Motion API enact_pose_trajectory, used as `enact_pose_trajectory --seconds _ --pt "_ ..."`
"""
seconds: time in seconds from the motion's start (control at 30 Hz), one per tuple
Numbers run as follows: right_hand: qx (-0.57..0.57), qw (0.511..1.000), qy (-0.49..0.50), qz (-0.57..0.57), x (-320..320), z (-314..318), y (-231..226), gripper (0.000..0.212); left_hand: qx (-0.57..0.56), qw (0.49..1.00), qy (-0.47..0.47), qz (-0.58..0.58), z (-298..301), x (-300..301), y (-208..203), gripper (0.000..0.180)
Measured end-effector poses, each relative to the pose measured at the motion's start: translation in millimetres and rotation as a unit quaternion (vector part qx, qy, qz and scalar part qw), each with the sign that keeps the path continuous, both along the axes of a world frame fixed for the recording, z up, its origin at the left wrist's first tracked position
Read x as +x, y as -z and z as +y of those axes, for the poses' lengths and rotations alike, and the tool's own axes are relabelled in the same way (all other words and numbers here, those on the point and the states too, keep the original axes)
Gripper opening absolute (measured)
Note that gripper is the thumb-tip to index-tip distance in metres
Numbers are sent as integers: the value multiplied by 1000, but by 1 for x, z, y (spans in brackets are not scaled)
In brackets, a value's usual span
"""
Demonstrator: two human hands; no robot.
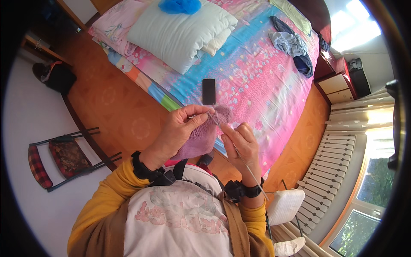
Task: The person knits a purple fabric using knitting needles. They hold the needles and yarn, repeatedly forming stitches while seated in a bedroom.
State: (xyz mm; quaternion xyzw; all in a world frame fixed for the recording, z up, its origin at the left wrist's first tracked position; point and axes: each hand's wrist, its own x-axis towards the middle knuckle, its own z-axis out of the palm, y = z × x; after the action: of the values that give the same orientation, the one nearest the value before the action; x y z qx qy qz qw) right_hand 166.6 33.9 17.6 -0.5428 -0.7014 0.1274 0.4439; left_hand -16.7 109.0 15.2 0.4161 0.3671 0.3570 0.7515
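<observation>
A piece of pinkish-purple knitting [198,142] hangs below my hands, its upper part fuzzier and paler. My left hand [176,130] pinches the upper edge of it between thumb and fingers. On the other side my right hand [243,147] is closed round a long thin knitting needle [248,167]. The needle's tip end lies at the knitting by my left fingertips, and its other end slants down past my right wrist. Black straps circle both my wrists. Whether a second needle sits under my left fingers cannot be made out.
Just beyond the knitting, a black phone [209,91] lies on the flowered bed [252,85]. A white quilt [175,34] with a blue bundle [180,6] on top and crumpled clothes [291,45] are farther back. Chairs [70,156] stand left and right; a radiator [327,180] lines the right wall.
</observation>
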Motion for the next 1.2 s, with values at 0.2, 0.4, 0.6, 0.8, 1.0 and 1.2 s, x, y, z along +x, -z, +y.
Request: enact_pose_trajectory --seconds 0.2,0.4,0.6,0.8,1.0,1.2 --pt "3 998 24 -53 -14 6 2 36 6 1000 5 3 -3 2 3 15" --pt "-100 994 -42 -20 3 13 -15 55 59 987 136 64 -6 -3 6 14" --pt "-43 999 24 13 -7 9 -12 28 27 999 44 11 -5 0 5 15" --pt "12 998 25 -54 -13 13 -3 34 80 995 -63 0 -5 5 4 18" --pt "-6 996 -74 -40 8 10 -4 36 -49 997 52 3 5 -9 -2 18" --pt "-4 997 -33 -64 6 9 2 36 -89 991 95 -6 3 -4 -9 18"
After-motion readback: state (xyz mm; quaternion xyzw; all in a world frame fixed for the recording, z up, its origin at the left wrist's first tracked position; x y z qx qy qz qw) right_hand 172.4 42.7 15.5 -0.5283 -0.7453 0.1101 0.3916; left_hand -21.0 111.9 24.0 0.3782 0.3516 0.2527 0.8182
